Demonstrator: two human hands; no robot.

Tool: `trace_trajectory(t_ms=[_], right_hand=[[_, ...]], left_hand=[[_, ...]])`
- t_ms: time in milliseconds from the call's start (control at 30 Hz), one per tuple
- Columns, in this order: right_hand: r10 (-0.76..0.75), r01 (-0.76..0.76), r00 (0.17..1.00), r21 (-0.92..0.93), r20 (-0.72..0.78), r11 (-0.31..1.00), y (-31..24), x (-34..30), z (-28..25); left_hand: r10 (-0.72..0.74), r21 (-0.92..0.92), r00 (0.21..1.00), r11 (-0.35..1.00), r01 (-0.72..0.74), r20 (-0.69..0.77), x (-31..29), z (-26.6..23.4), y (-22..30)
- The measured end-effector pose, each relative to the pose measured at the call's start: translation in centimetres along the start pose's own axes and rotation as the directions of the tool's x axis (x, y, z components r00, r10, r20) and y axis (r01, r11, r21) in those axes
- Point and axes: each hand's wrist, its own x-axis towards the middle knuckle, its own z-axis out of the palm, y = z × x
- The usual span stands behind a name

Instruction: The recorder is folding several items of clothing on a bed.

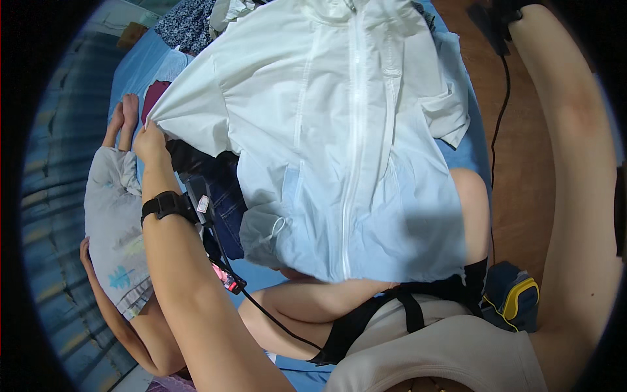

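Note:
A white zip-front jacket [268,98], bluish toward its hem, is spread front up over the bed and my lap. Its closed zip runs down the middle, and its collar reaches the top edge of the view. My left hand [151,142] is closed on the end of the jacket's left-side sleeve, pulling it taut outward. A black strap with a small device [171,206] is around that wrist. My right arm [575,130] is raised along the right side; its hand lies beyond the top edge, with only a black wrist device [493,26] showing there. The sleeve at right lies folded.
Dark blue jeans [225,209] and a maroon cloth [155,97] lie under the left sleeve. Another person [121,215] lies at the left. Patterned clothes [186,26] are heaped at the back. A blue-and-yellow pouch [513,297] and black cable [501,111] are at right.

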Motion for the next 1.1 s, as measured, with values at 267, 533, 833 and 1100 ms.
trace_trajectory(t_ms=[267, 533, 833, 1100], right_hand=[[0.125, -0.083, 0.984, -0.297, 0.127, 0.951, 9.7, -1.0, 1.9], [-0.121, 0.736, 0.441, -0.281, 0.889, 0.616, 14.4, -17.0, 7.8], [0.519, 0.311, 0.557, -0.742, 0.648, 0.594, 12.6, -19.8, 0.3], [0.595, -0.647, 0.743, -0.555, -0.307, 0.522, 19.0, -17.4, -11.1]], left_hand=[[0.049, 0.316, 0.998, 0.947, -0.058, 0.036, -3.1, -0.2, -5.4], [-0.075, 0.116, 0.996, 0.991, 0.069, 0.053, -12.2, -2.8, -5.5], [-0.134, -0.101, 0.973, 0.983, 0.155, 0.188, -17.2, -1.4, -5.8], [-0.473, -0.391, 0.749, 0.65, 0.652, 0.463, -15.4, -0.7, -1.6]])
